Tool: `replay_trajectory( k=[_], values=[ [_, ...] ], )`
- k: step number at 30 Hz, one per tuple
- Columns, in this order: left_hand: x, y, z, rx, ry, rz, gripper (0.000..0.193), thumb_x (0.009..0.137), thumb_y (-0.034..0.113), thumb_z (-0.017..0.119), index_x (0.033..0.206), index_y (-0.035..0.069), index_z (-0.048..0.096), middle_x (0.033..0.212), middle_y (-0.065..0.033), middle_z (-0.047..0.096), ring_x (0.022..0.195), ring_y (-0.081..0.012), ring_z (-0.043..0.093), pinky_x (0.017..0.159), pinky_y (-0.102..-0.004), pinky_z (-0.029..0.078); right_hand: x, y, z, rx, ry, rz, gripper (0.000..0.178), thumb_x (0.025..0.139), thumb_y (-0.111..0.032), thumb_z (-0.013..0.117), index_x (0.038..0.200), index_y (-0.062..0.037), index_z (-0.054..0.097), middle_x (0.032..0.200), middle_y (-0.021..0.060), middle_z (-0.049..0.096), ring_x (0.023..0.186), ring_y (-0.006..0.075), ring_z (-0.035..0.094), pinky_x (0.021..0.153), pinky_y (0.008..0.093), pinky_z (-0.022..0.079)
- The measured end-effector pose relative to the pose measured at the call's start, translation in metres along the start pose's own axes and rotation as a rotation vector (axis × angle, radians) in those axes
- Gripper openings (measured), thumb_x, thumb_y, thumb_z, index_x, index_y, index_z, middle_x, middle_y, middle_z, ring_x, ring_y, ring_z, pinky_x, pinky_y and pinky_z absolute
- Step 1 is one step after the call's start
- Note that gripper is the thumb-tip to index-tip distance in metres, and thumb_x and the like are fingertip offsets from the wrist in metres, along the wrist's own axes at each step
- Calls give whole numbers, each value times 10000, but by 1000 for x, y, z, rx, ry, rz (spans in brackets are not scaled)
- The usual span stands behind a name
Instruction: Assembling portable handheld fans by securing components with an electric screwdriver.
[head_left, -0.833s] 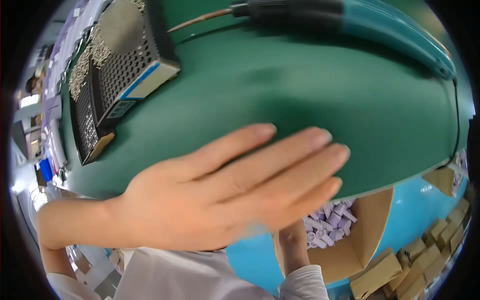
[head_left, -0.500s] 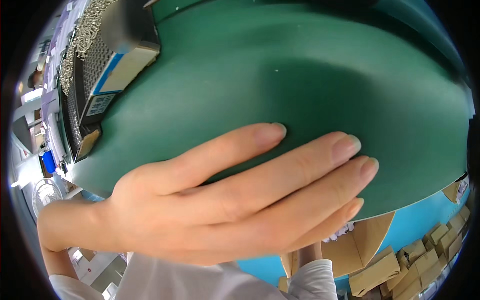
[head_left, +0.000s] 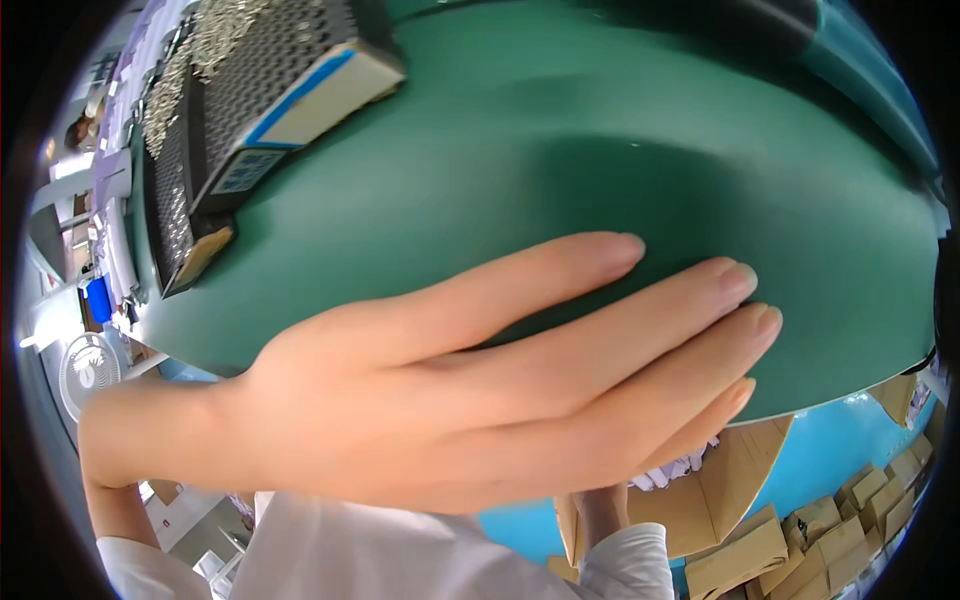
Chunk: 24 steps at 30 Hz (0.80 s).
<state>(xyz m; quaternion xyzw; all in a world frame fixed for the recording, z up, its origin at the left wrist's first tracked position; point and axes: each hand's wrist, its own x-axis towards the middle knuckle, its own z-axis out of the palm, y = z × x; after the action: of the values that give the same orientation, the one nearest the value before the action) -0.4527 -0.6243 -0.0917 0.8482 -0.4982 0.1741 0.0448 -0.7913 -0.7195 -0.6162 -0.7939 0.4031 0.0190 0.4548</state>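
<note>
"Head view. Item one: left hand [head_left: 510, 390], back upward. Condition?"

"Fingers long and loosely spread, the farthest one parted, the other three close together. Nothing seen in them; thumb and palm hidden. Contact with the green desk [head_left: 430, 240] beyond: cannot tell."

"Item two: right hand."

"Hidden behind item one. Only the right forearm [head_left: 605, 513] shows, below the left hand, by a cardboard box [head_left: 700, 515]. Grip: cannot tell."

"Item three: pale purple pieces [head_left: 678, 468], several. Location?"

"Inside that box, below the left hand's fingertips, past the desk's near edge. Partly masked by those fingers. Risk: a piece fumbled or dropped. Cause: the left hand blocking sight of the right."

"Item four: perforated black tray [head_left: 300, 65], with small silver pieces [head_left: 225, 35] heaped at its far left side."

"Up and left of the left hand, apart from it. A lower tray [head_left: 172, 205] lies just beside it, nearer the wrist. Risk: silver pieces scattered. Cause: a careless outward sweep of the wrist catching either corner."

"Item five: teal-and-black tool [head_left: 862, 75], partly out of view."

"Up and right of the fingertips, apart from them. Risk: knocked askew. Cause: a fast reach outward, fingers extended."
</note>
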Motion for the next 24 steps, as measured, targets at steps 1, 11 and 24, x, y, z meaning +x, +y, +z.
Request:
replay_trajectory(
  k=[1, 11, 24],
  values=[
    [-2, 2, 2, 14, -6, 0, 260, 886, 349, 551, 1133, 272, 582, 1222, 106, 588, 1059, -108, 580, 937, -303, 415, -3, -5, 5, 18, 1, -2, 500, 771, -285, 706, 1118, 44, 562, 1052, 153, 630, 947, 276, 602, 856, 385, 465],
    [-6, -15, -3, -210, -8, 164, 458, 811, 168, 550, 1240, 22, 484, 1337, -84, 457, 1267, -216, 401, 1074, -340, 321, -8, -21, -88, -7, 196, -64, 528, 781, -306, 723, 1144, 37, 553, 1045, 108, 643, 927, 232, 612, 847, 361, 472],
    [-67, 13, -55, -734, 248, 73, 706, 811, 535, 565, 1207, -46, 503, 1165, -208, 537, 1146, -361, 508, 1053, -469, 332, -136, -472, -352, 609, 313, -175, 304, 850, -122, 650, 1086, -49, 474, 1012, 51, 529, 940, 182, 564, 818, 368, 497]
  ],
)
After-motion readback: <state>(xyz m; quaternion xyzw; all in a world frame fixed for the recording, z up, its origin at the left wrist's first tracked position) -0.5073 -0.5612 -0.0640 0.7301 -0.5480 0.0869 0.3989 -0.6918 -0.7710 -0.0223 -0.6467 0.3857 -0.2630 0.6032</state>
